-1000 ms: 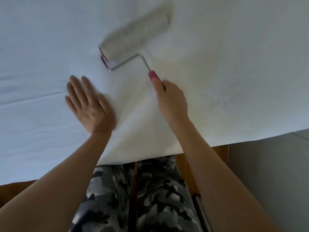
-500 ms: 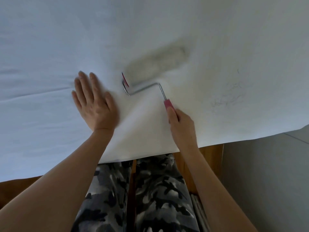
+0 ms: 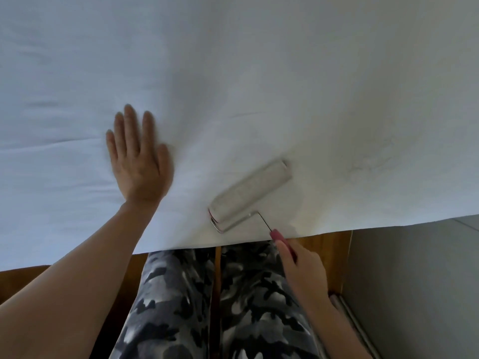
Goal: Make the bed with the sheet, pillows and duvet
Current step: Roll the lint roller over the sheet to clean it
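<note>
A white sheet (image 3: 259, 73) covers the bed and fills the upper part of the view, with a few faint creases. My left hand (image 3: 137, 159) lies flat on it with straight fingers, left of centre. My right hand (image 3: 300, 270) grips the pink handle of a lint roller (image 3: 250, 195) near the bed's front edge. The roller's grey drum rests on the sheet, angled up to the right. No pillows or duvet are in view.
The wooden bed frame (image 3: 329, 244) shows under the sheet's front edge. My legs in camouflage trousers (image 3: 207, 307) stand against it. A grey floor (image 3: 414, 281) lies to the right, with a pale strip (image 3: 355, 322) along the frame's corner.
My right hand has pulled the lint roller across the sheet toward me, from far up to the front edge. My left hand stays flat on the sheet.
</note>
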A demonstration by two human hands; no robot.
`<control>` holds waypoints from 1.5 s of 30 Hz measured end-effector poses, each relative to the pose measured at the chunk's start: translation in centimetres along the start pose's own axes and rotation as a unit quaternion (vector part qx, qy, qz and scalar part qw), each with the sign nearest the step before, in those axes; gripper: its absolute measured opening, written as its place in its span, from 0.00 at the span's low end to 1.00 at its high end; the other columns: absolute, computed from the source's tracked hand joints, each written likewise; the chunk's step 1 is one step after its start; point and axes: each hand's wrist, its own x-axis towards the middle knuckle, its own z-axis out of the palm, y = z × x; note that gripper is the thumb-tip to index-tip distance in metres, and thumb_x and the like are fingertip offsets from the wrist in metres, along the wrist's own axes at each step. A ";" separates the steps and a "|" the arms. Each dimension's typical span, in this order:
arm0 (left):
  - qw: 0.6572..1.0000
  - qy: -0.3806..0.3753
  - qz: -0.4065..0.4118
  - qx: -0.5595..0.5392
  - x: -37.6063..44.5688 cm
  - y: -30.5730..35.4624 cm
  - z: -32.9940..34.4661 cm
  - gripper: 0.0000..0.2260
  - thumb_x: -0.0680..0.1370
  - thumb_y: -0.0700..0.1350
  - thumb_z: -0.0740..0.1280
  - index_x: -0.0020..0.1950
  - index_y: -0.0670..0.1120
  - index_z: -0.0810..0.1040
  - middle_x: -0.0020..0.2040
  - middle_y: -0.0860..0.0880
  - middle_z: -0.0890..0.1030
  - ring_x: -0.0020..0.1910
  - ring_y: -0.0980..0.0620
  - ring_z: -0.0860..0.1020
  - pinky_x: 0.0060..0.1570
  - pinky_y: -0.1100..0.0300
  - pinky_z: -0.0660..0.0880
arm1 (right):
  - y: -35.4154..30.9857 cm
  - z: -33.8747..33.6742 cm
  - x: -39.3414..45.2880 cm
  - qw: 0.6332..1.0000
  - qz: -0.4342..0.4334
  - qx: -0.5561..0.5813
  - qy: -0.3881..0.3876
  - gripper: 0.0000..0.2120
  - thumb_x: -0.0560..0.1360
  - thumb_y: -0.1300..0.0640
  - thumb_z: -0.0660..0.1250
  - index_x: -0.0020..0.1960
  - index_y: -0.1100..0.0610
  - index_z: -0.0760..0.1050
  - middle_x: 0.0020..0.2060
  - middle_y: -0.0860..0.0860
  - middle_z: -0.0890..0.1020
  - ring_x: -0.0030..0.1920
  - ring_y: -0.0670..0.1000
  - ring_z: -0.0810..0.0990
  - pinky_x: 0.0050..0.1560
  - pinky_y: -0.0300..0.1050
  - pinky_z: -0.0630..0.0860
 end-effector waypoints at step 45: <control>0.997 -0.017 -0.079 0.002 -0.1 -4.8 -1.7 0.25 0.83 0.50 0.48 0.79 0.44 0.56 0.78 0.40 0.56 0.78 0.42 0.53 0.75 0.48 0.46 | -16.2 -2.3 9.9 0.978 -0.170 -0.045 0.113 0.23 0.79 0.36 0.52 0.40 0.54 0.70 0.27 0.49 0.71 0.33 0.57 0.73 0.34 0.49 0.67</control>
